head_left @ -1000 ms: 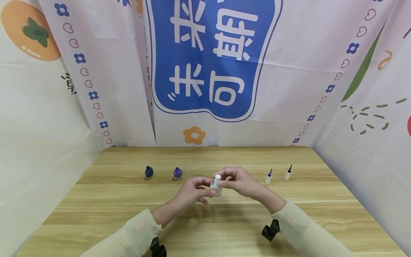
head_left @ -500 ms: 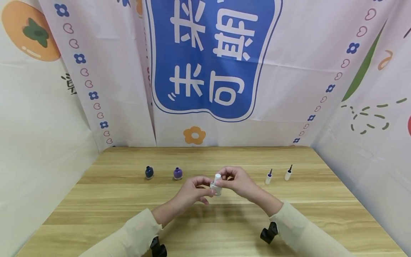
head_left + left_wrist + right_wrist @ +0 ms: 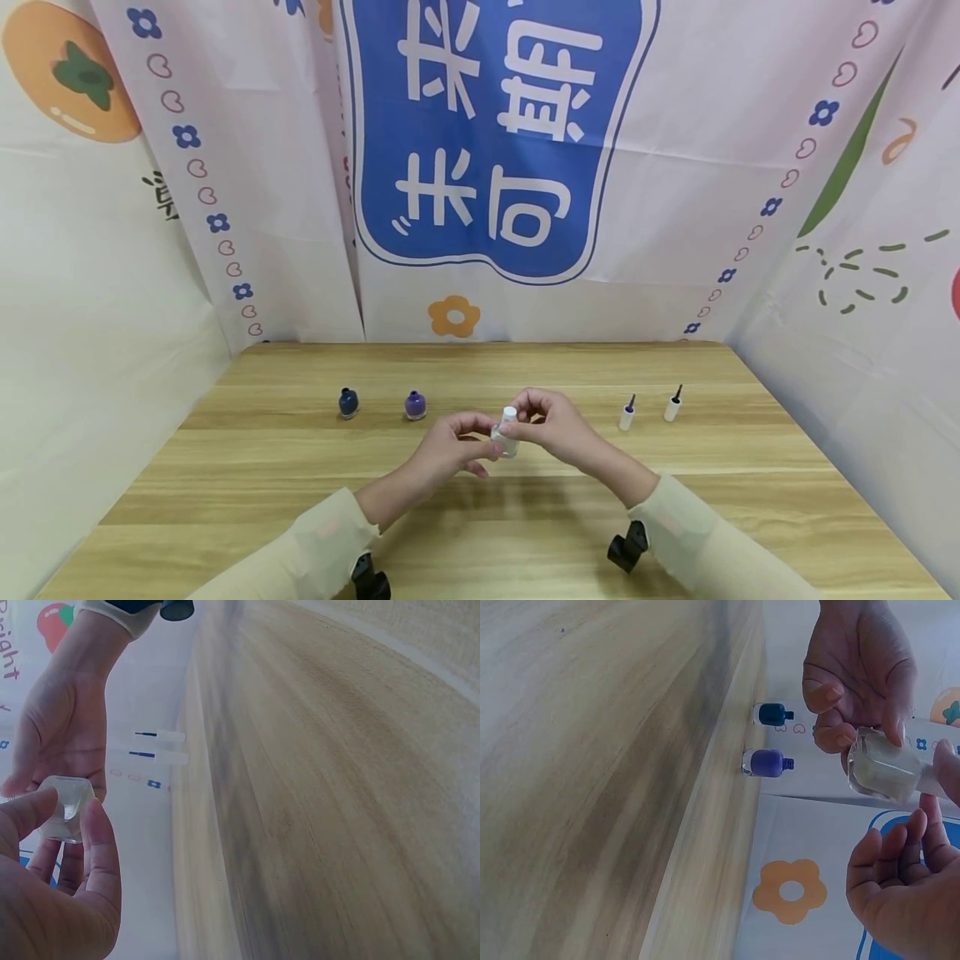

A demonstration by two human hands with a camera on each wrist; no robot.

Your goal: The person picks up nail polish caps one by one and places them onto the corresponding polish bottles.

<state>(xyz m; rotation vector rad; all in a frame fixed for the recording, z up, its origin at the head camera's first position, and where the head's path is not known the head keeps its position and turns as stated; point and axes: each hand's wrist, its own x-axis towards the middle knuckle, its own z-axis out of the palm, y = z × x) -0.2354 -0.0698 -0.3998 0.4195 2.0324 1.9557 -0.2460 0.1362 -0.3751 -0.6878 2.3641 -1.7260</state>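
A clear glass nail polish bottle [image 3: 885, 769] with pale polish and a white cap [image 3: 509, 414] is held up above the table between both hands. My left hand [image 3: 442, 458] pinches the glass body between thumb and fingers, as the left wrist view also shows around the bottle [image 3: 66, 810]. With thumb and fingertips, my right hand [image 3: 558, 429] grips the white cap from the right side. The cap sits on the bottle's neck, and the bottle is nearly upright in the head view. Whether the cap is fully tightened cannot be seen.
Uncapped on the wooden table [image 3: 300, 500] stand a dark blue polish bottle [image 3: 348, 403] and a purple polish bottle [image 3: 415, 406], left of the hands. At the right, two white caps [image 3: 627, 416] stand with their brushes pointing up. Printed cloth [image 3: 660, 208] encloses the table's back and sides.
The right hand's fingers have shifted slightly on the white cap, and the right forearm has moved a little left. The left hand and bottle have stayed nearly still.
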